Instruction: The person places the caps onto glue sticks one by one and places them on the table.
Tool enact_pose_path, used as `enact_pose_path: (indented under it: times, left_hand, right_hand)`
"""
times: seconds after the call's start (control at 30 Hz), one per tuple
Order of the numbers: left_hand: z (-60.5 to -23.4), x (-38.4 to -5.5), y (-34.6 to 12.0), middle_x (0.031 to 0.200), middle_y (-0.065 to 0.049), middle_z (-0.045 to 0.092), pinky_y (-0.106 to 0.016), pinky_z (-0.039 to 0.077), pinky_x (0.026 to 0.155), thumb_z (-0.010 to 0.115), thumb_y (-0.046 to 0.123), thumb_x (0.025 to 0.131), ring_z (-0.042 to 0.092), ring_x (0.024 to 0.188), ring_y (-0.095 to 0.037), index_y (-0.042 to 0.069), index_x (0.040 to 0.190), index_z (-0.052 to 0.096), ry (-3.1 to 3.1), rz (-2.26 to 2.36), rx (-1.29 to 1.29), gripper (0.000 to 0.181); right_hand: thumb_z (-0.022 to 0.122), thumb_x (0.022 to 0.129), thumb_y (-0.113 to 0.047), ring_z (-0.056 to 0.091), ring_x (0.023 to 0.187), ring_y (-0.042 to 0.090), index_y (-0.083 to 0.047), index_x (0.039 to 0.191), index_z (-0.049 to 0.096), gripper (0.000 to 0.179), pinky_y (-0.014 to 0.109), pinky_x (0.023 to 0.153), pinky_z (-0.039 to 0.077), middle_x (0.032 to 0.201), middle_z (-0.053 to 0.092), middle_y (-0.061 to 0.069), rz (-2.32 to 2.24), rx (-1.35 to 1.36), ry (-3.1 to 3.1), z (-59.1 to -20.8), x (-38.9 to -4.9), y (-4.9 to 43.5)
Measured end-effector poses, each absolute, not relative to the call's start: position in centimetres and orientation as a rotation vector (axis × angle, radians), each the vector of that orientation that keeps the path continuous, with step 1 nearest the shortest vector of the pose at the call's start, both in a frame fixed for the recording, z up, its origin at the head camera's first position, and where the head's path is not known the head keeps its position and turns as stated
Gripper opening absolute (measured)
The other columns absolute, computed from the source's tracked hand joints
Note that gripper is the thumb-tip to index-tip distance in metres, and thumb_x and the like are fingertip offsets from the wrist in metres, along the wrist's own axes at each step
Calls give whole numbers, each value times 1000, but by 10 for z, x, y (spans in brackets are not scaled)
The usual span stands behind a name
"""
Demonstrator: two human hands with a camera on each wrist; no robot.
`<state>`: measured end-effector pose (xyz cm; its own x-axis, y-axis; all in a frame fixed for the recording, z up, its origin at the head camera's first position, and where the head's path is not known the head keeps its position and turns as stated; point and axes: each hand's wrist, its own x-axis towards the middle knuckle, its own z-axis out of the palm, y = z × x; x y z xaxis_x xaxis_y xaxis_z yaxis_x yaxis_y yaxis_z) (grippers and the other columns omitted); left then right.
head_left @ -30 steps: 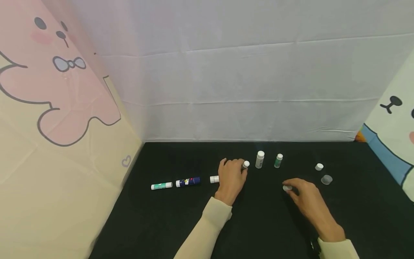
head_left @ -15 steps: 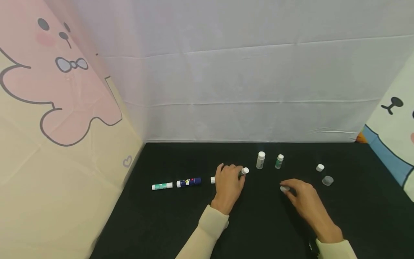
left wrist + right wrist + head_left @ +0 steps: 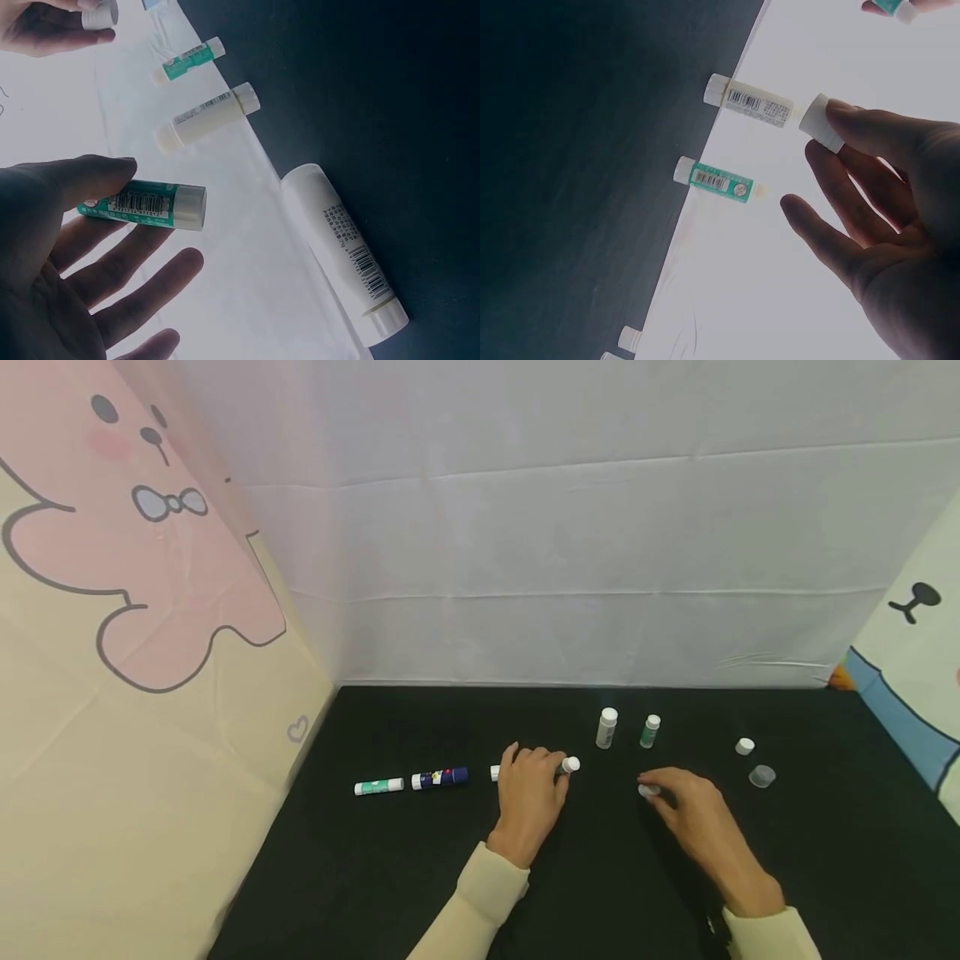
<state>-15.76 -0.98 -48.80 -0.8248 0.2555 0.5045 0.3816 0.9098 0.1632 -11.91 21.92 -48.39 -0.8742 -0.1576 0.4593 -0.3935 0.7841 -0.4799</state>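
My left hand (image 3: 528,797) pinches a green-labelled glue stick (image 3: 142,204) between thumb and fingers; its white end (image 3: 571,765) points right in the head view. With thumb and fingertips, my right hand (image 3: 697,822) holds a white cap (image 3: 821,124), to the right of the glue stick and apart from it. Behind the hands stand a white glue stick (image 3: 607,729) and a small green glue stick (image 3: 650,732). Another white glue stick (image 3: 341,255) lies beside my left hand, which mostly covers it in the head view.
Farther left on the black table (image 3: 360,877) lie a green-and-white glue stick (image 3: 378,787) and a dark blue one (image 3: 439,778). To the right are a white cap (image 3: 745,747) and a small translucent cap (image 3: 762,776). A white cloth wall (image 3: 585,568) rises behind.
My left hand has drawn the glue stick back toward me. The right hand has shifted left with the cap, narrowing the gap between them. The other glue sticks stay in place.
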Motion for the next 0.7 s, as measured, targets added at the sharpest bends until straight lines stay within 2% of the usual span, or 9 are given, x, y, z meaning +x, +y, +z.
enact_pose_path:
  times: [0.7]
  left_hand:
    - [-493, -141, -6, 95, 8, 77, -45, 53, 106, 89, 26, 83, 72, 92, -15, 24, 102, 84, -2593, -265, -493, 19]
  right_hand:
    - [89, 75, 9, 76, 90, 30, -3, 101, 80, 30, 50, 78, 61, 101, 79, 9, 825, 497, -2500, -476, -119, 199]
